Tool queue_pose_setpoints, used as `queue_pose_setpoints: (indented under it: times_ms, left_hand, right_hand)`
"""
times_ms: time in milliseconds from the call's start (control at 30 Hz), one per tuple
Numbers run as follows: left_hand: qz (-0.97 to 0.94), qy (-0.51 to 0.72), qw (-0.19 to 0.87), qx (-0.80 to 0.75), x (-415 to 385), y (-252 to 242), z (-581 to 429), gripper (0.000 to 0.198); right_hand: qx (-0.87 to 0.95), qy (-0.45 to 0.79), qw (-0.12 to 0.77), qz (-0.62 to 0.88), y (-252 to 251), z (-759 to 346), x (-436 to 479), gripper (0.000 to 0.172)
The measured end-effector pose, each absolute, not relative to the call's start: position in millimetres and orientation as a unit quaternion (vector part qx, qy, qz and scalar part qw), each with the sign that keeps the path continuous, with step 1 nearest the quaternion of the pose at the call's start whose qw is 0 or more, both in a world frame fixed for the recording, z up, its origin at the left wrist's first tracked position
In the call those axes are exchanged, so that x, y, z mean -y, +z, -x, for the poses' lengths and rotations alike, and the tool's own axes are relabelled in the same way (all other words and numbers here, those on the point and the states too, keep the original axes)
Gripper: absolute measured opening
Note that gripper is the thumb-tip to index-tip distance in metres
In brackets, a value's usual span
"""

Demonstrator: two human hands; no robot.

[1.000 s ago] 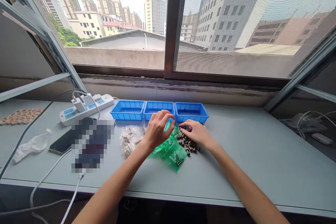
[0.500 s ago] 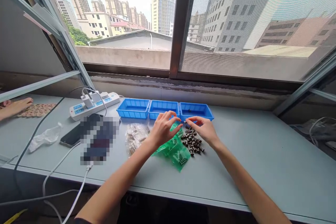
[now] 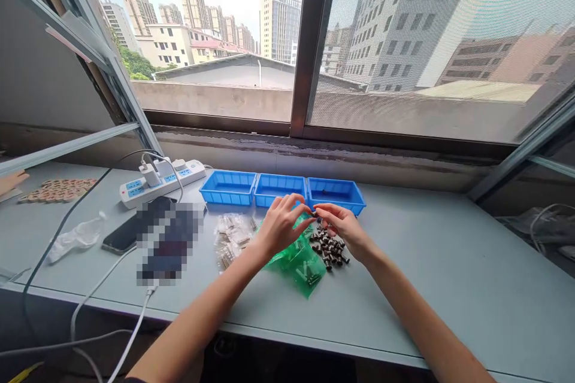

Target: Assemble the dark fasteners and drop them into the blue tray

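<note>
My right hand (image 3: 345, 228) pinches a small dark metal part (image 3: 314, 213) between thumb and fingertips. From the other side my left hand (image 3: 282, 222) meets it, thumb and forefinger closed in on the same part, the other fingers curled above. Exactly how the left fingertips grip is too small to make out. Below the right hand lies a pile of dark, short, cylinder-headed metal parts (image 3: 330, 246). Green plastic bags (image 3: 306, 272) with small metal pins inside lie under and in front of the left hand. Clear bags of small parts (image 3: 233, 230) are to its left.
Three blue bins (image 3: 228, 187) stand in a row behind the hands; a small dark piece lies in the right one. Leftward are a power strip (image 3: 135, 188), a phone (image 3: 130, 230), cables and crumpled plastic (image 3: 78, 238). Another person's hand (image 3: 13, 181) is at far left.
My two hands have come together, the right moving slightly left and down so its part meets the left fingertips. The other person's hand has drawn back leftward.
</note>
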State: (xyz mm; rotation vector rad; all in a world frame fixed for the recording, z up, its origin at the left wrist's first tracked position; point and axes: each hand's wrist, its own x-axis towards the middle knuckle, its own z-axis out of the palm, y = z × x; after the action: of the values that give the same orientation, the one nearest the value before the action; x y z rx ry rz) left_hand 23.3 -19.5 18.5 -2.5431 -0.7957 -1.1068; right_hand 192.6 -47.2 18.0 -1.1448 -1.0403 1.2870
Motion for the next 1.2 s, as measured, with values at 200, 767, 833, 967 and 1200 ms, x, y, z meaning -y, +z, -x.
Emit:
queue_pose_setpoints:
  times_ms: [200,767,833,967,1200]
  left_hand:
    - [0.868,-0.395,0.124,0.274,22.1,20.6,-24.4,0.021]
    - [0.869,-0.38,0.119,0.295,22.3,18.7,-23.9,0.019]
    - [0.867,-0.378,0.112,0.304,22.1,18.5,-23.9,0.018]
    - [0.862,-0.382,0.104,0.318,22.3,19.5,-23.7,0.015]
    - [0.865,-0.377,0.086,0.32,21.9,19.9,-24.8,0.014]
  right_hand:
    - [0.39,0.607,0.533,0.443,21.9,-191.4,49.5,0.045]
    - [0.437,0.571,0.514,0.468,22.4,-188.3,49.8,0.044]
    - [0.453,0.531,0.527,0.485,18.6,-190.8,46.7,0.048]
    - [0.465,0.424,0.568,0.53,10.5,-200.6,37.5,0.057]
    - [0.453,0.286,0.596,0.598,2.1,-226.4,27.1,0.053]
